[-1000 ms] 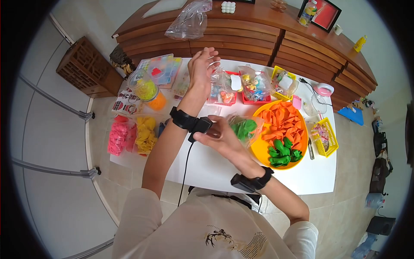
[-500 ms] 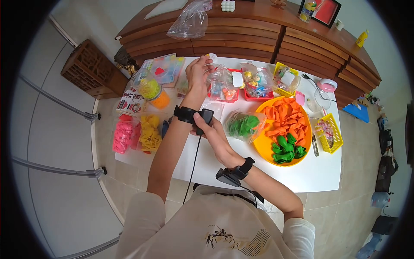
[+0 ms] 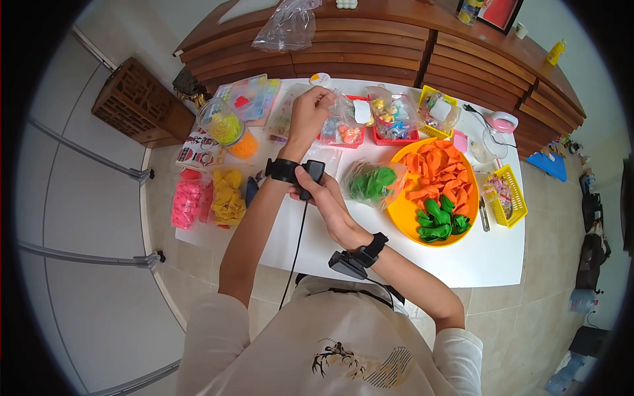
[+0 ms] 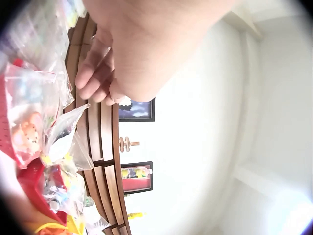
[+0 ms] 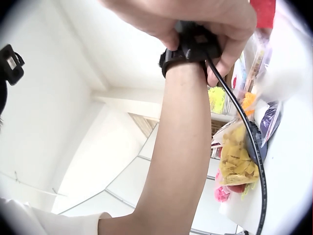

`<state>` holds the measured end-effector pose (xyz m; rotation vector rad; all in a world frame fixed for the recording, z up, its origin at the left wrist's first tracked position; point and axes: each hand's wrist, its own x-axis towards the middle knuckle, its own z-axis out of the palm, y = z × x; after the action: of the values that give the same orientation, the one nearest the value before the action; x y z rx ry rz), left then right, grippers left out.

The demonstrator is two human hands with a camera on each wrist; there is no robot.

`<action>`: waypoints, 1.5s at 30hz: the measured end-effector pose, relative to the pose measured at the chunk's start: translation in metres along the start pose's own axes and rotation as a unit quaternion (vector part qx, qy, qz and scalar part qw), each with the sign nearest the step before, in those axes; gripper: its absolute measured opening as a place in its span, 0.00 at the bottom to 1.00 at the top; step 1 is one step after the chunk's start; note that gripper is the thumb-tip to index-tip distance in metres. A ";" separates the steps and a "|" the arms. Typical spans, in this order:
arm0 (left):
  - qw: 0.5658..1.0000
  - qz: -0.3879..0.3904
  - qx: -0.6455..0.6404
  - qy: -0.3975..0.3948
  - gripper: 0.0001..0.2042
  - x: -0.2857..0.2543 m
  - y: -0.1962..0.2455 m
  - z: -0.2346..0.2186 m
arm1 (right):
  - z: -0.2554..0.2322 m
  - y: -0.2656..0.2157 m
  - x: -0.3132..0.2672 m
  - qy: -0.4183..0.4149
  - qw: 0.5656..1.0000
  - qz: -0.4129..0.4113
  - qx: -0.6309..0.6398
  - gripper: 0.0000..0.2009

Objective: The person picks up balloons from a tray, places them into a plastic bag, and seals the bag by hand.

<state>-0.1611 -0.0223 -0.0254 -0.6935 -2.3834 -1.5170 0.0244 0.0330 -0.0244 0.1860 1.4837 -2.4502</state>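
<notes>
My right hand point(image 3: 327, 206) grips the small black wrist camera point(image 3: 313, 177) strapped to my left wrist, thumb on its near side. In the right wrist view its fingers curl round that camera's black body, from which a cable point(image 5: 243, 117) runs down. My left hand point(image 3: 309, 120) is raised over the back of the table with nothing in it, fingers loosely bent. Close beside it lies a clear bag of small toys in a red basket point(image 3: 357, 138). Right of my right hand sits a clear bag of green balloons point(image 3: 373, 185).
An orange-yellow tray point(image 3: 401, 221) holds orange and green balloons. Bags of pink balloons point(image 3: 187, 203) and yellow balloons point(image 3: 228, 198) stand at the left, below a clear jar point(image 3: 224, 127). A yellow basket point(image 3: 516, 198) is at the right. Behind the table is a wooden cabinet point(image 3: 370, 49).
My right hand has moved in and closed round the left wrist's camera. My left hand has come down slightly and its fingers have bent more. The bag of green balloons stays put.
</notes>
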 end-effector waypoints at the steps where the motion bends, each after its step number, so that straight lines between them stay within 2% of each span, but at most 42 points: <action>1: 0.985 -0.101 -0.135 -0.031 0.09 0.000 0.013 -0.003 | 0.000 0.000 0.001 -0.005 1.000 -0.003 -0.006 0.28; 2: 0.942 -0.198 -0.266 -0.059 0.10 -0.001 0.024 -0.005 | 0.000 -0.001 0.003 -0.010 1.000 -0.007 -0.012 0.27; 3: 0.942 -0.198 -0.266 -0.059 0.10 0.001 0.019 -0.006 | 0.001 0.000 0.004 -0.010 1.000 -0.006 -0.011 0.27; 4: 0.881 -0.237 -0.407 -0.051 0.11 0.005 0.013 -0.007 | 0.000 -0.001 0.005 -0.023 0.999 -0.013 -0.018 0.27; 5: 0.798 -0.269 -0.538 -0.043 0.12 0.008 0.007 -0.008 | 0.000 -0.001 0.006 -0.034 0.999 -0.021 -0.025 0.27; 9: 0.794 -0.267 -0.545 -0.037 0.13 0.011 -0.001 -0.010 | -0.003 -0.015 -0.002 -0.052 0.997 -0.002 -0.060 0.28; 11: 0.830 -0.263 -0.492 -0.027 0.13 0.006 0.000 -0.016 | -0.007 -0.023 -0.012 -0.013 0.998 0.028 -0.058 0.30; 12: 0.851 -0.254 -0.459 -0.023 0.13 0.001 0.005 -0.020 | -0.020 -0.023 -0.014 -0.038 0.996 0.025 -0.075 0.32; 13: 0.850 -0.254 -0.461 -0.025 0.13 -0.006 0.010 -0.024 | -0.029 -0.033 -0.022 -0.035 0.996 0.026 -0.076 0.32; 15: 0.906 -0.226 -0.355 -0.053 0.11 -0.020 0.019 -0.030 | -0.045 -0.059 -0.047 -0.007 0.991 -0.045 -0.127 0.31; 16: 0.904 -0.227 -0.358 -0.054 0.11 -0.027 0.023 -0.028 | -0.055 -0.073 -0.055 0.002 0.991 -0.060 -0.117 0.28; 18: 0.941 -0.189 -0.241 -0.142 0.10 -0.042 0.031 -0.023 | -0.080 -0.102 -0.070 0.027 0.993 -0.077 -0.084 0.24; 19: 0.940 -0.190 -0.245 -0.144 0.10 -0.051 0.036 -0.019 | -0.095 -0.114 -0.074 0.043 0.994 -0.079 -0.061 0.21; 21: 0.909 -0.174 -0.249 -0.285 0.09 -0.069 0.053 -0.002 | -0.121 -0.123 -0.077 0.119 0.987 -0.089 -0.061 0.18; 22: 0.908 -0.173 -0.252 -0.288 0.09 -0.079 0.064 0.007 | -0.134 -0.121 -0.074 0.152 0.980 -0.095 -0.080 0.17; 24: 0.911 -0.083 -0.147 -0.375 0.10 -0.095 0.087 0.026 | -0.159 -0.111 -0.070 0.154 0.977 -0.091 -0.116 0.17; 25: 0.910 -0.083 -0.150 -0.377 0.10 -0.101 0.095 0.035 | -0.168 -0.106 -0.069 0.151 0.973 -0.087 -0.151 0.16; 26: 0.949 0.020 -0.033 -0.314 0.12 -0.106 0.102 0.043 | -0.174 -0.102 -0.069 0.147 0.972 -0.077 -0.166 0.15; 27: 0.959 0.123 0.085 -0.242 0.14 -0.108 0.105 0.049 | -0.176 -0.098 -0.069 0.150 0.972 -0.076 -0.165 0.15; 29: 0.959 0.124 0.108 -0.232 0.16 -0.109 0.094 0.058 | -0.180 -0.091 -0.070 0.151 0.965 -0.042 -0.211 0.14; 31: 0.967 0.006 0.065 -0.247 0.13 -0.106 0.079 0.057 | -0.186 -0.081 -0.072 0.137 0.968 -0.044 -0.208 0.13; 32: 0.961 -0.042 0.003 -0.275 0.08 -0.104 0.074 0.053 | -0.184 -0.077 -0.073 0.114 0.964 -0.056 -0.235 0.12; 33: 0.959 -0.043 0.002 -0.280 0.08 -0.104 0.073 0.051 | -0.181 -0.072 -0.073 0.091 0.958 -0.066 -0.262 0.11; 34: 0.954 -0.086 -0.073 -0.278 0.06 -0.103 0.074 0.050 | -0.173 -0.074 -0.073 0.067 0.960 -0.050 -0.268 0.10; 35: 0.942 -0.128 -0.146 -0.273 0.04 -0.103 0.075 0.049 | -0.163 -0.075 -0.074 0.046 0.956 -0.074 -0.281 0.10; 37: 0.937 -0.150 -0.173 -0.265 0.05 -0.102 0.079 0.045 | -0.162 -0.061 -0.064 -0.016 0.937 -0.105 -0.333 0.14; 38: 0.932 -0.176 -0.195 -0.250 0.05 -0.101 0.080 0.042 | -0.161 -0.057 -0.064 -0.015 0.938 -0.105 -0.331 0.14; 39: 0.926 -0.202 -0.217 -0.234 0.05 -0.100 0.081 0.039 | -0.157 -0.055 -0.065 -0.017 0.872 -0.139 -0.468 0.18; 40: 0.926 -0.203 -0.217 -0.235 0.05 -0.098 0.082 0.036 | -0.154 -0.053 -0.065 -0.019 0.786 -0.170 -0.594 0.22; 41: 0.922 -0.215 -0.228 -0.228 0.05 -0.096 0.082 0.031 | -0.152 -0.053 -0.064 -0.019 0.786 -0.169 -0.594 0.22; 43: 0.917 -0.228 -0.240 -0.225 0.05 -0.095 0.091 0.028 | -0.146 -0.052 -0.061 -0.054 0.764 -0.101 -0.635 0.26; 45: 0.865 -0.284 -0.299 -0.288 0.04 -0.096 0.101 0.029 | -0.141 -0.047 -0.050 -0.061 0.758 -0.100 -0.642 0.24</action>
<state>-0.0254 0.0134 -0.0001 -0.6490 -2.6785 -2.7032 0.0540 0.1861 -0.0377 -0.4202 2.7625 -0.9793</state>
